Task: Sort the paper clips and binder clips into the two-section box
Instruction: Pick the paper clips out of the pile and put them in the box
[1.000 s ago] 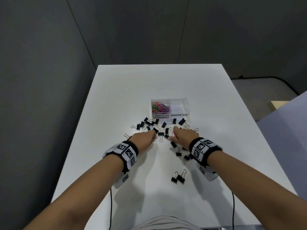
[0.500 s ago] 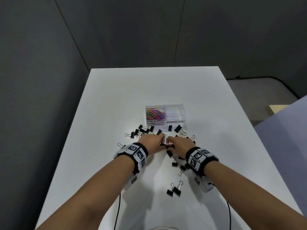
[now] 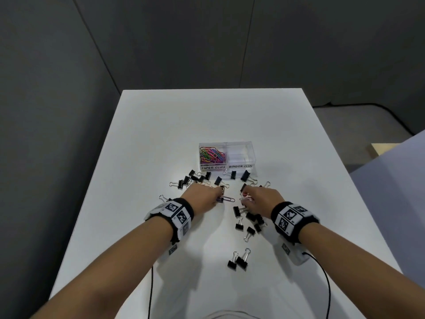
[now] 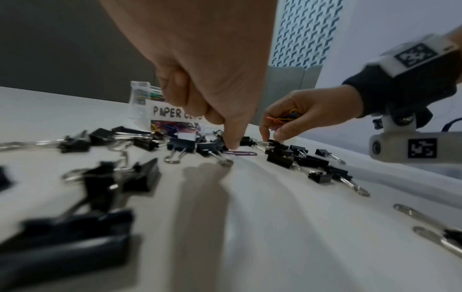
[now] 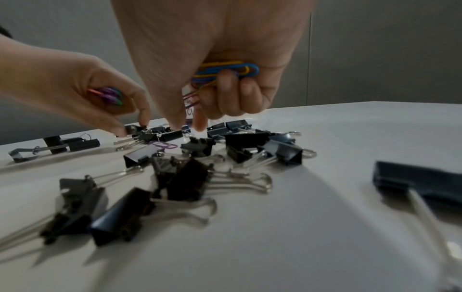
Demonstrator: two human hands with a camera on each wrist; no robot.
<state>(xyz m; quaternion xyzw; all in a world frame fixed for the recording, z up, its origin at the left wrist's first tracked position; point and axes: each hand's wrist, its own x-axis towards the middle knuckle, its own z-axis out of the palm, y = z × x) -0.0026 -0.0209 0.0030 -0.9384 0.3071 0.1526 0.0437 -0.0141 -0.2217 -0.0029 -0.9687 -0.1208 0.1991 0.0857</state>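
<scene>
One white bench (image 3: 161,134) carries a clear two-section box (image 3: 250,155); its left section holds coloured paper clips (image 3: 211,155). Black binder clips (image 3: 238,211) scatter at its 6 o'clock. Each grip is clamped on paper clips: left hand (image 3: 202,198), right hand (image 3: 262,199). Between them lies a purple paper clip (image 3: 226,199).

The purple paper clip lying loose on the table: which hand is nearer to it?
Left. The left hand has a fingertip down on the near end of the purple paper clip. The right hand, holding a bunch of coloured paper clips, is off to the clip's right, apart from it.
</scene>
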